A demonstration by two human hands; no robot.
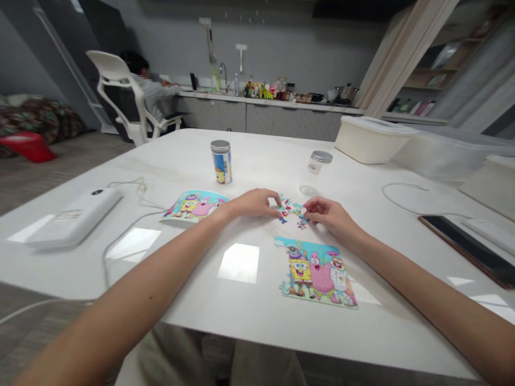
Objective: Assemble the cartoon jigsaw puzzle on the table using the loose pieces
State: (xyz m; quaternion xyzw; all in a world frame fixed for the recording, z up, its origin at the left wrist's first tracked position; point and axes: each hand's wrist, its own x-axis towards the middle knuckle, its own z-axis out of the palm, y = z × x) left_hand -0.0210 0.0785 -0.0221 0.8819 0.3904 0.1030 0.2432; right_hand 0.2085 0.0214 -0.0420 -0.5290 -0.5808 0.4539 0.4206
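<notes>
Loose jigsaw puzzle pieces (296, 206) lie in a small heap between my hands. My left hand (257, 203) rests at the heap's left side, thumb and forefinger apart, with nothing visible between them. On the right side, my right hand (328, 213) has its fingers curled and the thumb close to the forefinger, pinching what looks like a puzzle piece at the heap's edge. Nearer to me lies a partly joined cartoon puzzle (319, 273), its left edge ragged with gaps. A curled picture sheet (197, 206) with the same cartoon figures lies beyond my left forearm.
A cartoon-labelled tin-lidded jar (221, 162) and a clear jar (319, 163) stand farther back. Lidded bins (370, 140) line the right side, near a dark phone (469, 246). At left is a white device (76, 217) with cables. A person (151, 94) sits beyond the table.
</notes>
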